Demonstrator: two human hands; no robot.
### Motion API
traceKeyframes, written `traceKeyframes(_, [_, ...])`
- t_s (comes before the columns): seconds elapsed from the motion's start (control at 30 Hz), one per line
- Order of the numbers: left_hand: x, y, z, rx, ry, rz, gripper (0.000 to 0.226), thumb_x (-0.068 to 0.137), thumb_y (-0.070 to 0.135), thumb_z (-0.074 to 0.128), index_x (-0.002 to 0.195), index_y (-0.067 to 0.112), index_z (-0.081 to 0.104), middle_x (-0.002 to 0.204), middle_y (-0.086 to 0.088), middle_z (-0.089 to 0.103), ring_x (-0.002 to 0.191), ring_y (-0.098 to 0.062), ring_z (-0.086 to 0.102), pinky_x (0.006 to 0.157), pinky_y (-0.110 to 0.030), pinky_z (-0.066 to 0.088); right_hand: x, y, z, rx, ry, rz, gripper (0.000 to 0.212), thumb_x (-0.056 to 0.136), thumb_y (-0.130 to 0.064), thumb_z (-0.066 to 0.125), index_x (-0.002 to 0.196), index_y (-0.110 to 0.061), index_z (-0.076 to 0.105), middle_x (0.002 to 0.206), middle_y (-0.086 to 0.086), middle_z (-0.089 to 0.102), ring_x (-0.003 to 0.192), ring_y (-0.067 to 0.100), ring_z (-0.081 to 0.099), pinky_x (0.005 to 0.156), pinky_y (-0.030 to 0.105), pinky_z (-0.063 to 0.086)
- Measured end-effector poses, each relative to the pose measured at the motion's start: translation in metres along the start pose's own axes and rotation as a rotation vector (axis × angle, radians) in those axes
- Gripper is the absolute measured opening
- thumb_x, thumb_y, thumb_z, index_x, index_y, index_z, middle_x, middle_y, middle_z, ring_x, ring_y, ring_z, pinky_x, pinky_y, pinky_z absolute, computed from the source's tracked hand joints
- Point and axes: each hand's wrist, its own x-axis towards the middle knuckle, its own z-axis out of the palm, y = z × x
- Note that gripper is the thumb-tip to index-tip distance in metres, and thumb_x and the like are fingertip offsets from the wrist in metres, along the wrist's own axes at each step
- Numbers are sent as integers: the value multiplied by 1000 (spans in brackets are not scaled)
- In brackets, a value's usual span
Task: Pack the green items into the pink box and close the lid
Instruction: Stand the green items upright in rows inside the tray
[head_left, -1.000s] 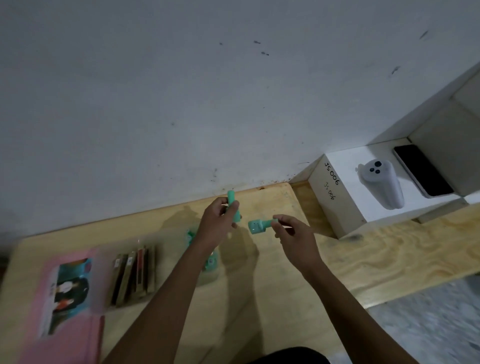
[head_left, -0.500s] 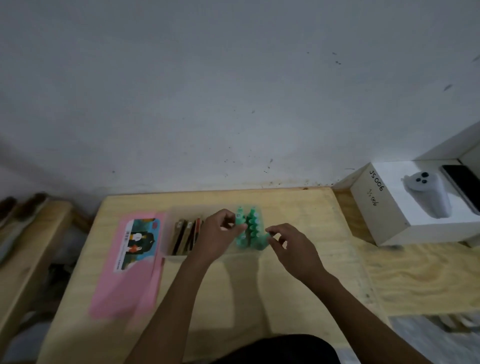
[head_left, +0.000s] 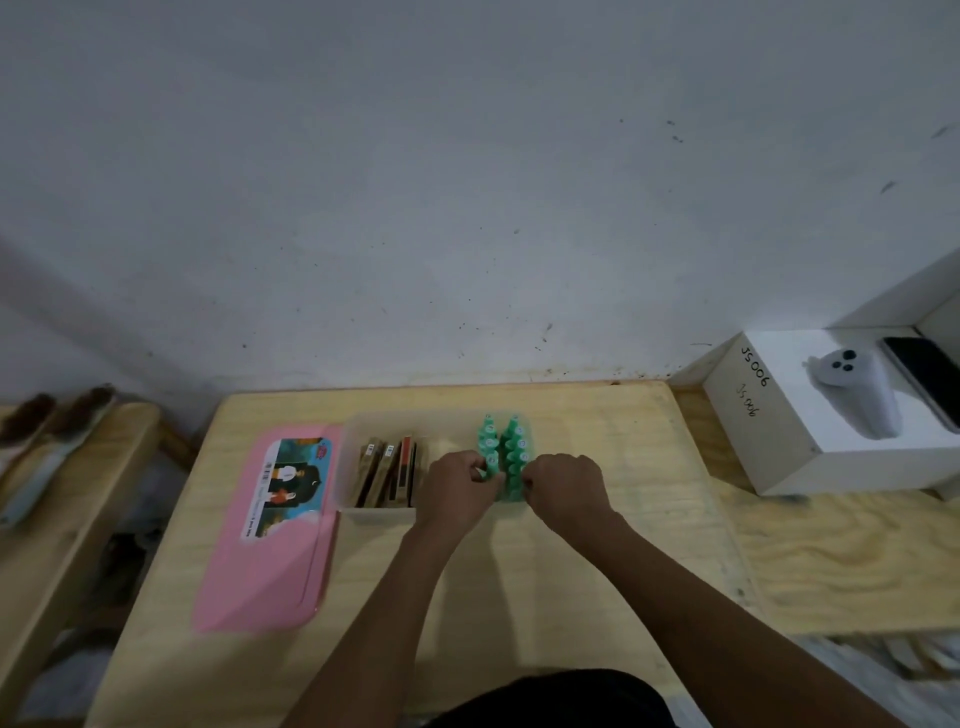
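Observation:
A translucent box (head_left: 358, 431) stands open at the back of the wooden table. Its pink lid (head_left: 270, 561), with a picture label, lies flat to the left of it. Several green items (head_left: 511, 439) stand in two rows at the right end of the box. My left hand (head_left: 457, 488) and my right hand (head_left: 563, 486) are at the near end of those rows, fingers pinched on the nearest green items. The hands hide the box's near right wall.
Several brown and red flat packets (head_left: 387, 470) stand in the box's left part. A white carton (head_left: 810, 415) with a white controller (head_left: 857, 392) and a phone (head_left: 924, 379) sits right. Brushes (head_left: 52, 415) lie on a bench at left. The wall is close behind.
A second ago each hand held a green item above the table. Both hands have come down to the box, and the items now stand at the near end of the rows.

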Motion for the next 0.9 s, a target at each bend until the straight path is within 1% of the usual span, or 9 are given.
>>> traceKeyframes(0.07, [2, 2, 2, 63, -22, -2, 16, 76, 35, 68, 79, 20, 70, 67, 3, 64, 67, -18, 62, 57, -28, 44, 4, -3, -3, -49, -27, 10, 20, 90, -14, 49, 95, -20, 67, 96, 2, 70, 91, 25, 66, 70, 30, 33])
traceKeyframes(0.2, [3, -1, 9, 121, -66, -58, 15, 74, 32, 70, 77, 17, 72, 77, -2, 73, 71, -20, 66, 57, -26, 45, 7, -9, -9, -81, -55, 40, 19, 88, -9, 50, 94, -16, 66, 94, 3, 71, 89, 25, 68, 66, 29, 34])
traceKeyframes(0.27, [4, -3, 12, 126, -73, -88, 17, 74, 34, 72, 77, 18, 73, 79, -1, 73, 67, -17, 62, 54, -23, 41, 9, -10, -11, -82, -45, 53, 17, 88, -9, 52, 95, -16, 66, 94, 3, 71, 87, 24, 68, 64, 28, 36])
traceKeyframes(0.33, [6, -3, 14, 132, -77, -108, 19, 74, 36, 73, 84, 19, 75, 83, 1, 74, 68, -15, 60, 55, -21, 37, 10, -10, -12, -87, -39, 58, 15, 88, -11, 53, 96, -16, 66, 94, 3, 71, 86, 24, 69, 63, 28, 36])
traceKeyframes(0.43, [13, -2, 15, 134, -121, -133, 21, 72, 33, 74, 89, 20, 76, 87, 2, 75, 75, -17, 66, 60, -23, 44, 12, -9, -12, -94, -52, 54, 15, 89, -10, 54, 97, -15, 66, 94, 3, 71, 86, 24, 69, 63, 28, 37])
traceKeyframes(0.5, [17, 0, 16, 120, -151, -148, 20, 72, 29, 74, 89, 20, 77, 88, 0, 75, 77, -18, 67, 65, -28, 53, 12, -7, -11, -89, -55, 54, 15, 88, -10, 55, 94, -15, 67, 92, 3, 71, 85, 23, 69, 63, 28, 38])
traceKeyframes(0.57, [21, 0, 16, 105, -174, -156, 19, 71, 27, 74, 89, 20, 77, 87, -1, 75, 77, -18, 68, 71, -32, 57, 12, -6, -11, -80, -55, 55, 15, 87, -11, 55, 93, -16, 68, 90, 2, 72, 83, 23, 68, 62, 28, 38])
traceKeyframes(0.8, [24, -7, 16, 23, -247, -149, 23, 68, 32, 78, 88, 19, 78, 85, 0, 75, 78, -16, 68, 73, -35, 57, 13, -3, -4, -52, -34, 52, 18, 88, -17, 55, 96, -21, 71, 87, -1, 71, 79, 21, 68, 60, 27, 40])
traceKeyframes(0.9, [25, -9, 14, 9, -270, -136, 25, 70, 31, 78, 91, 18, 77, 88, -1, 75, 81, -15, 68, 75, -34, 57, 11, 1, 0, -12, -20, 39, 21, 90, -22, 55, 102, -26, 71, 92, -3, 71, 82, 20, 68, 62, 28, 42])
